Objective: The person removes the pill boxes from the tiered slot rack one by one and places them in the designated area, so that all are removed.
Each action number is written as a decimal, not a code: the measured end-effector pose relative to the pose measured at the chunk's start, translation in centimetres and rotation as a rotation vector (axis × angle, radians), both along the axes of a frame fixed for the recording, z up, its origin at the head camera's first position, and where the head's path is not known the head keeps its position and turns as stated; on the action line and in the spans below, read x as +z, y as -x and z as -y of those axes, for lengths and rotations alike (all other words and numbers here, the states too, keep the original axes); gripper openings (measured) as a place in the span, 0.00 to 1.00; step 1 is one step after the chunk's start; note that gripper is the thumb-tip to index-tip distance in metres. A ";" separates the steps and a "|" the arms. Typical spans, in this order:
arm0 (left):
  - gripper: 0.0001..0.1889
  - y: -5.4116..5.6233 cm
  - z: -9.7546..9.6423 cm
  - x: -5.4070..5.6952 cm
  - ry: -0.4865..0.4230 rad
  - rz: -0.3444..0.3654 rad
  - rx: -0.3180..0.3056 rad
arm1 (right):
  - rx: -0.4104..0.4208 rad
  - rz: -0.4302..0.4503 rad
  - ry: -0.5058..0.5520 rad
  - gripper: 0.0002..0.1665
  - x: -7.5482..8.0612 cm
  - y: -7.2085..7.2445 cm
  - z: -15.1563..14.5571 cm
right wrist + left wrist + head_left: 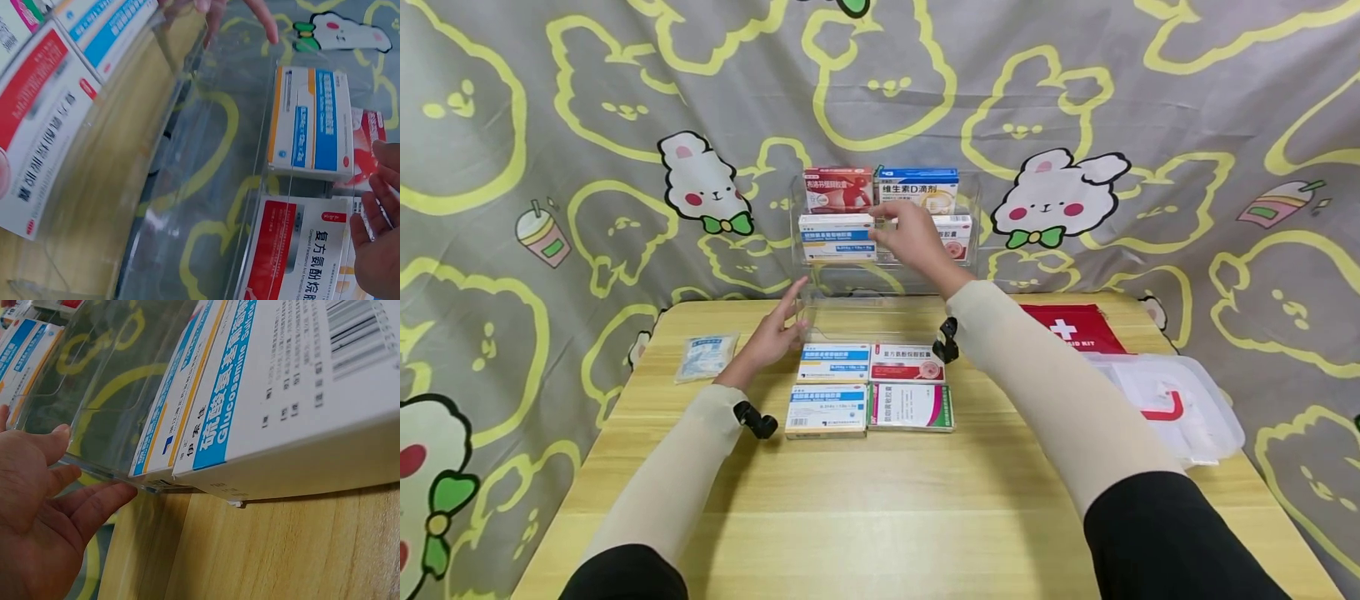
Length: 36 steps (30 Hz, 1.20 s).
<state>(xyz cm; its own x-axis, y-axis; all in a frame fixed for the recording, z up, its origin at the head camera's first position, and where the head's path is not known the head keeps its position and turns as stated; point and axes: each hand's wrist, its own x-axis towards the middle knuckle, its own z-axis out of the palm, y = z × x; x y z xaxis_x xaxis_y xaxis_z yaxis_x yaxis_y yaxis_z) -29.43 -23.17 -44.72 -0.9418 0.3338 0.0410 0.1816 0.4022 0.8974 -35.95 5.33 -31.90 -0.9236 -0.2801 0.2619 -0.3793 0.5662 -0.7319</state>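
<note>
A clear display stand (891, 260) stands at the back of the table, with medicine boxes on two levels. My left hand (775, 329) is at its left side, fingers extended by the clear edge. My right hand (910, 236) reaches to the upper level, fingertips near the right end of a blue-and-white glucosamine box (838, 238). A red-and-white box (294, 250) beside it is partly hidden by that hand in the head view. Behind them stand a red box (838, 191) and a blue-topped vitamin D box (917, 191).
On the lower level and table before it lie two glucosamine boxes (826, 410), a red-and-white box (908, 364) and a green-and-white box (912, 407). A small packet (706, 358) lies left. A red first-aid pouch (1075, 327) and translucent case (1202, 400) lie right.
</note>
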 end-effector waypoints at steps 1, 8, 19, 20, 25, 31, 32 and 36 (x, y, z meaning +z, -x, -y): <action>0.43 0.0 0.0 0.0 -0.001 0.002 0.001 | -0.006 0.006 0.000 0.21 0.1 0.3 0.1; 0.44 0.0 0.0 0.1 0.007 0.012 0.007 | -0.009 0.057 -0.036 0.21 0.2 2.0 0.8; 0.44 0.0 -0.1 0.1 0.001 0.012 0.012 | -0.037 0.134 -0.026 0.23 -0.5 2.8 1.3; 0.44 0.1 0.0 0.1 0.003 0.011 0.011 | -0.041 0.133 -0.031 0.23 -0.5 2.9 1.3; 0.43 0.1 0.0 0.1 0.003 0.002 0.003 | -0.042 0.142 -0.039 0.22 -0.4 3.1 1.5; 0.43 0.1 0.1 0.1 0.003 -0.004 -0.008 | -0.035 0.152 -0.046 0.20 -0.1 2.9 1.4; 0.43 0.1 0.1 0.1 0.005 -0.003 -0.007 | -0.034 0.154 -0.047 0.19 -0.1 2.9 1.4; 0.43 0.2 0.0 0.0 0.014 0.001 0.001 | -0.038 0.147 -0.057 0.20 -0.1 2.8 1.4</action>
<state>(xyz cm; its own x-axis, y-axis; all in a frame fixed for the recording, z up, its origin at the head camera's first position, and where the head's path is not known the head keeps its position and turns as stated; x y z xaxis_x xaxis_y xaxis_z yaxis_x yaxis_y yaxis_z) -29.58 -23.22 -44.70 -0.9420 0.3337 0.0358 0.1808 0.4149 0.8917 -38.80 3.88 -31.96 -0.9609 -0.2550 0.1075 -0.2478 0.6202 -0.7443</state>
